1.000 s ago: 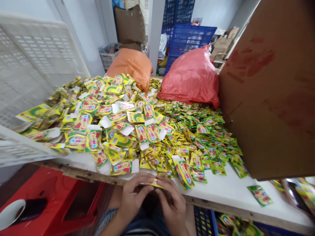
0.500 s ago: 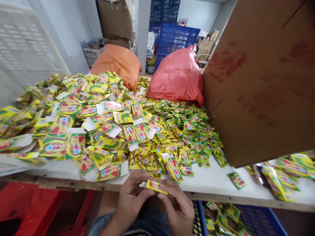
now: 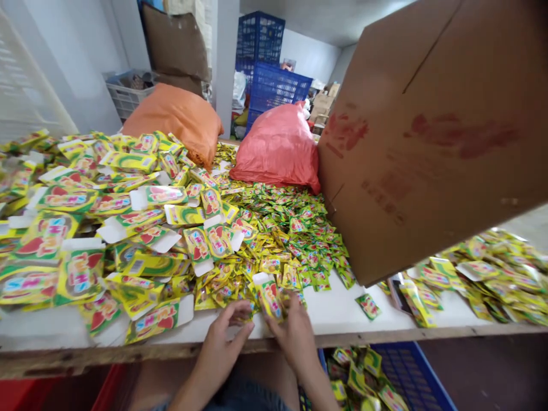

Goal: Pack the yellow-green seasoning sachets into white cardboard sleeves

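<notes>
My left hand (image 3: 225,339) is at the front edge of the table over a pile of small yellow-green sachets (image 3: 252,251). Its fingers are curled, with a gap between thumb and fingertips and no item visible in it. My right hand (image 3: 293,337) closes around the lower end of a small candy box (image 3: 268,291) with a raised white flap. Its thumb lies at the box's near end and its fingers along the right side; the fingertips are partly hidden. Left of the hands, many similar open boxes (image 3: 154,322) lie heaped.
An orange sack (image 3: 175,120) and a red sack (image 3: 276,145) stand behind the heaps. A big cardboard carton (image 3: 428,148) leans over the right side. Filled packs (image 3: 500,274) lie beyond it. Below the table edge is a blue crate (image 3: 411,371) holding packs.
The small box held between both hands is gone from them. Both hands have moved forward onto the table, the right one to another box. The view has swung right.
</notes>
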Demonstrator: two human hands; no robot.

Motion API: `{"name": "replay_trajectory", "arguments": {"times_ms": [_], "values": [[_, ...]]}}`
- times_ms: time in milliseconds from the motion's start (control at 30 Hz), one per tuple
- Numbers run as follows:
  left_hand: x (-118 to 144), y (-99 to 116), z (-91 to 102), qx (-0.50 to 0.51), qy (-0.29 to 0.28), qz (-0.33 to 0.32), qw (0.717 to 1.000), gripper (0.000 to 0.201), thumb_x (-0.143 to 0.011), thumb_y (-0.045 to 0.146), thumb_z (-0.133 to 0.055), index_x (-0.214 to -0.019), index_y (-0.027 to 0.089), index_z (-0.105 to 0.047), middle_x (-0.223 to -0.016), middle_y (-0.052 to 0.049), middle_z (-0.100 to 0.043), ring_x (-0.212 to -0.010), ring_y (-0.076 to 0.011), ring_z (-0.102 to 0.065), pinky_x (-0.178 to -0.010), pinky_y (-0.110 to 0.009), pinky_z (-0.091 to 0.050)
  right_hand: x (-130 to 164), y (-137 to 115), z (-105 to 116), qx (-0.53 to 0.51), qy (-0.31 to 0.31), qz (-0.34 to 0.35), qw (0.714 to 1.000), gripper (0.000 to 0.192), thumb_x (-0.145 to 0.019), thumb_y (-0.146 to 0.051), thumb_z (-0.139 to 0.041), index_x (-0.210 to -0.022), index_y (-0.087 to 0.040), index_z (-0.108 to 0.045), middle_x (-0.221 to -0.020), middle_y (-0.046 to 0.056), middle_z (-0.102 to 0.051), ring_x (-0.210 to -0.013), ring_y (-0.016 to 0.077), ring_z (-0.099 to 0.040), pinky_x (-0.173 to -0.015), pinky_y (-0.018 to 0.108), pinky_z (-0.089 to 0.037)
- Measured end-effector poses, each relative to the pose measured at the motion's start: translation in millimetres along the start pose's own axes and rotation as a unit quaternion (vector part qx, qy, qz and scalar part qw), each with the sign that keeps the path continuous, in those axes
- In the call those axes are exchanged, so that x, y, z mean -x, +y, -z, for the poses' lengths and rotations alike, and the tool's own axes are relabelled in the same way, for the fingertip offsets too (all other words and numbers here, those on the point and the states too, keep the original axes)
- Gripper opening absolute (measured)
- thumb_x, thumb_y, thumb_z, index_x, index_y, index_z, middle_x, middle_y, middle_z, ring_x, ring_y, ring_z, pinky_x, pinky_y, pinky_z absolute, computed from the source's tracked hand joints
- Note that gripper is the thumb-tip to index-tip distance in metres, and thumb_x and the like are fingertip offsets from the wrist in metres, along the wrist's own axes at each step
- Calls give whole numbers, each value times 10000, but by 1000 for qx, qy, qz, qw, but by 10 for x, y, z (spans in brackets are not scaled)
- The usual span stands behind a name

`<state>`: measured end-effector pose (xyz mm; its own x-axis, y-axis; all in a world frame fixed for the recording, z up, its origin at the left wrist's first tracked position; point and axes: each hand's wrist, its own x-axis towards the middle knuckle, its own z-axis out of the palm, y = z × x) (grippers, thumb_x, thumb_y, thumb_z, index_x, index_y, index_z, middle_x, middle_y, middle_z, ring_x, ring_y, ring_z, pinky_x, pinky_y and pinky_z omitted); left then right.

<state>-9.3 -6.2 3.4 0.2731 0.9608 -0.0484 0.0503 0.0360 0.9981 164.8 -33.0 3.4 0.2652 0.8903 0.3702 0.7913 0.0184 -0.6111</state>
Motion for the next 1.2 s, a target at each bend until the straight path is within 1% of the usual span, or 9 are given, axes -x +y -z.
{"name": "replay_trajectory", "arguments": {"times_ms": [100,200,300,433,533,700,967,1067,1200], "values": [[-18,-16,9,102,19,30,994,456,-734,376,-622,-1130,173,-520,-1047,-104,-655,-986,-233,-608,-863,-349,-486,144,-331,-221,-57,-7,5,998,509,-691,-281,-658,-1153,-234,-449,-1014,83,-597,-927,304,-574,-773,391,-496],[-76,7,70,136,59,62,987,398,-727,406,-624,-1020,140,-589,-995,-101,-682,-999,-242,-607,-901,-331,-463,124,-427,-109,-101,-124,73,984,452,-714,-284,-652,-1134,-309,-487,-1076,26,-584,-974,257,-551,-811,351,-482],[-126,36,141,150,88,79,982,401,-686,408,-664,-972,131,-616,-931,-93,-704,-919,-246,-639,-853,-327,-488,-228,-165,84,-47,-123,98,986,258,-813,-208,-525,-1053,-290,-570,-1082,14,-595,-1016,220,-524,-866,356,-418],[-119,41,184,169,103,100,975,537,-605,413,-728,-1040,123,-603,-852,-91,-718,-821,-252,-664,-746,-320,-526,-822,344,180,138,-102,94,981,479,-762,-110,-537,-1223,-227,-484,-1124,66,-584,-1038,257,-475,-848,391,-358],[-92,10,178,178,108,94,974,614,-578,411,-749,-1093,124,-577,-848,-90,-718,-823,-253,-664,-729,-313,-529,-982,503,129,173,-116,104,972,398,-720,-108,-594,-1102,-219,-569,-972,63,-615,-948,257,-494,-809,384,-352],[-79,-25,186,197,121,117,966,665,-588,413,-745,-1151,130,-533,-831,-72,-720,-821,-251,-667,-759,-325,-528,-820,490,77,176,-96,110,973,124,-775,-157,-575,-883,-207,-609,-879,61,-590,-915,257,-477,-825,406,-340],[-92,-6,221,197,122,138,963,613,-499,388,-790,-1031,131,-626,-813,-70,-725,-826,-264,-666,-735,-312,-543,-538,642,90,112,-56,95,988,425,-809,-151,-525,-1213,-216,-410,-1120,82,-507,-1052,231,-457,-876,383,-398],[-74,-9,223,196,121,133,964,544,-510,386,-785,-970,131,-647,-841,-76,-721,-853,-269,-660,-758,-319,-537,-487,718,78,130,-32,71,988,389,-783,-220,-589,-1147,-211,-453,-1097,89,-509,-1027,255,-461,-864,410,-389],[-62,6,221,191,124,134,964,462,-512,408,-779,-868,134,-674,-818,-74,-720,-842,-270,-662,-756,-322,-539,-484,740,91,182,-53,50,981,307,-736,-302,-651,-1005,-214,-534,-1016,72,-555,-958,265,-475,-824,402,-379]]}}
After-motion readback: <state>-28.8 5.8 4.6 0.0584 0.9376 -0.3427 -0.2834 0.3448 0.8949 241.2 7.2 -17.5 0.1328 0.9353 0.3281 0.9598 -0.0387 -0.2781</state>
